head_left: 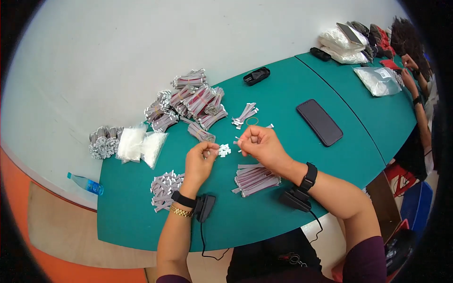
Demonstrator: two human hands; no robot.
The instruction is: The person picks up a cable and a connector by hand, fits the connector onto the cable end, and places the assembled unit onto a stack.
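Observation:
My left hand [200,162] is closed in a pinch beside a small heap of white connector pieces [224,150]; what lies between its fingertips is too small to make out. To the right of that heap, my right hand [261,145] pinches a grey ribbon cable [235,142], mostly hidden by the fingers, with whitish ends poking out. Below the right hand a fanned stack of grey ribbon cables [257,180] lies on the green table [226,221]. A looser pile of such cables [165,188] sits left of my left wrist.
Rubber-banded cable bundles [196,101] are heaped at the back, with bags of white pieces [137,144] to their left. A few cables [245,115] lie beyond my right hand, near a phone [319,122]. A bottle [86,184] stands out left. Another person's hands [409,70] work far right.

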